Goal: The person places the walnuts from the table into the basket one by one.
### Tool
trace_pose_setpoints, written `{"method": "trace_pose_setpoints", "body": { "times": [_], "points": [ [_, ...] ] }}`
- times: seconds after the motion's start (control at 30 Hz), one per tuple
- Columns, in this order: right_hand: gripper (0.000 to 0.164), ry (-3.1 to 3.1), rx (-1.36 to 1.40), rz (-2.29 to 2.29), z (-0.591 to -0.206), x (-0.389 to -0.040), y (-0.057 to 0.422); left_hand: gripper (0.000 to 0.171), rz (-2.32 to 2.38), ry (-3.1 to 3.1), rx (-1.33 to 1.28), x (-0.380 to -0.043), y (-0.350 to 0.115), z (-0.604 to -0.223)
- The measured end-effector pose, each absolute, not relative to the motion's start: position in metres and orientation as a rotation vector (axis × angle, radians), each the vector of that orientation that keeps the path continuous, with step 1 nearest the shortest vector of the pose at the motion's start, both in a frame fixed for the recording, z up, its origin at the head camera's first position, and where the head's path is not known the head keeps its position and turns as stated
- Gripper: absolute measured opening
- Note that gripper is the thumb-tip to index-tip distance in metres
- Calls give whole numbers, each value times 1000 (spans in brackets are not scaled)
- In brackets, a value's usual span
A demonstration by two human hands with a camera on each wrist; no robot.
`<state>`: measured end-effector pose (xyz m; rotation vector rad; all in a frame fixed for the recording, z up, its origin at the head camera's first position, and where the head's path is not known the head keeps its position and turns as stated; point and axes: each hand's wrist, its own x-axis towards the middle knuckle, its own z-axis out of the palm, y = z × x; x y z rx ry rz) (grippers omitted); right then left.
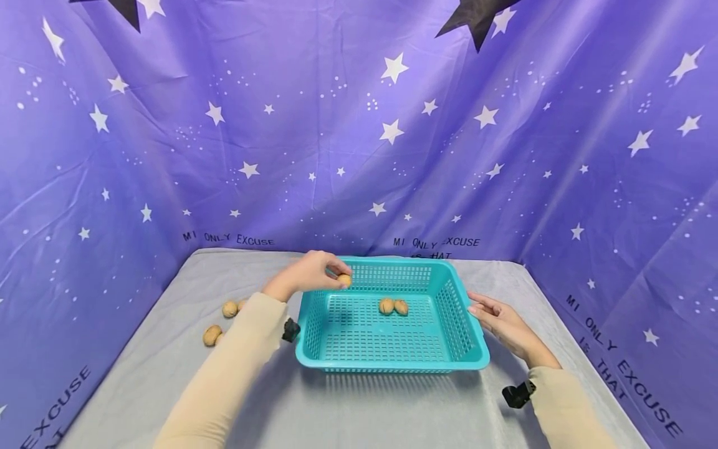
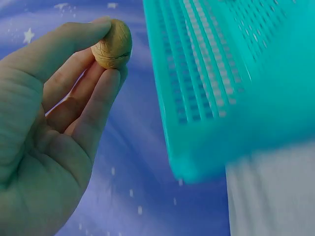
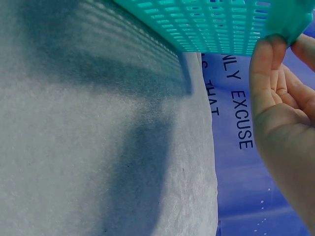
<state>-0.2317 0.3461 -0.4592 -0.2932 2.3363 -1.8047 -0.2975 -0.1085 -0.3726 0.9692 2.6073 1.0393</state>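
Over the left rim of a turquoise plastic basket (image 1: 392,366), my left hand (image 1: 314,272) pinches a walnut (image 2: 112,44) between thumb and fingertips. Two walnuts (image 1: 393,306) lie side by side on the basket's slotted floor. At the basket's right side, my right hand (image 1: 505,324) holds the rim, with its thumb above and fingers beneath the edge, as the right wrist view (image 3: 283,93) also shows. Several more walnuts (image 1: 212,335) sit on the table left of the basket, some partly hidden behind the left sleeve.
The basket stands on a table covered in grey cloth (image 1: 404,411). Purple star-printed curtains (image 1: 314,137) enclose the back and both sides. A black wrist camera (image 1: 290,330) sits on the left wrist close to the basket's left wall, and another (image 1: 518,395) on the right wrist.
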Motion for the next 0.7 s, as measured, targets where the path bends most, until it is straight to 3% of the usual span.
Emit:
{"method": "trace_pose_setpoints", "body": {
  "times": [0.4,0.7],
  "points": [
    [65,2343,-272,-1800,-459,-232,346,27,1042,2523,978,-313,-60,-380],
    [64,2277,-322,-1874,-461,-232,346,28,1021,2495,834,-322,-37,-409]
  ]
}}
